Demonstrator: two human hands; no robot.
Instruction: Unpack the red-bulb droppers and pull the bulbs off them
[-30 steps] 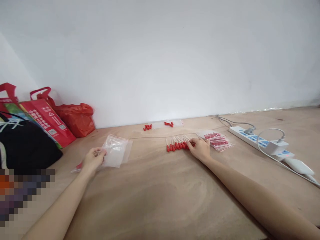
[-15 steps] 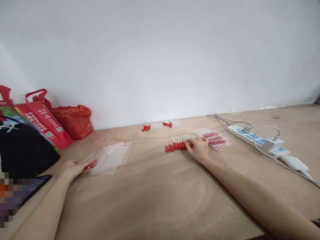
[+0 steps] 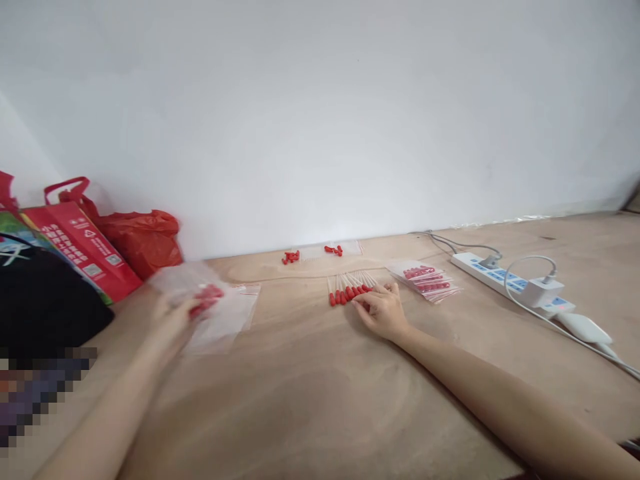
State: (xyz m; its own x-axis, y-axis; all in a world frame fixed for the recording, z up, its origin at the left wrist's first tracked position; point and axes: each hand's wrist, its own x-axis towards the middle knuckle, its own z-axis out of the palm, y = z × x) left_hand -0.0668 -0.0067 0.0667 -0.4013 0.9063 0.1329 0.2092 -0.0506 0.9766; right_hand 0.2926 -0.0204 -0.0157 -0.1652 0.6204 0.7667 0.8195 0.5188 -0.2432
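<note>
A clear zip bag (image 3: 181, 279) with several red-tipped pieces (image 3: 206, 300) is lifted in my left hand (image 3: 173, 320), which is smeared by motion but closed on the bag's near edge. Below it, more clear zip bags (image 3: 241, 303) lie flat on the table. At the middle, several red-tipped sticks (image 3: 345, 293) form a fanned row, pale shafts pointing to the wall. My right hand (image 3: 383, 312) rests at the row's right end, thumb and fingers bent in against the red tips. Its fingers partly hide the last sticks.
Filled zip bags (image 3: 427, 280) lie right of my right hand. Loose red pieces (image 3: 291, 257) and a bag with red pieces (image 3: 353, 249) are near the wall. A power strip (image 3: 487, 273) with plugs and cables stands right; red bags (image 3: 145, 240) and a black bag (image 3: 50, 300) stand left.
My left hand has raised the filled bag from the table and moved it up and right. The fingers of my right hand have slid slightly left along the row of sticks.
</note>
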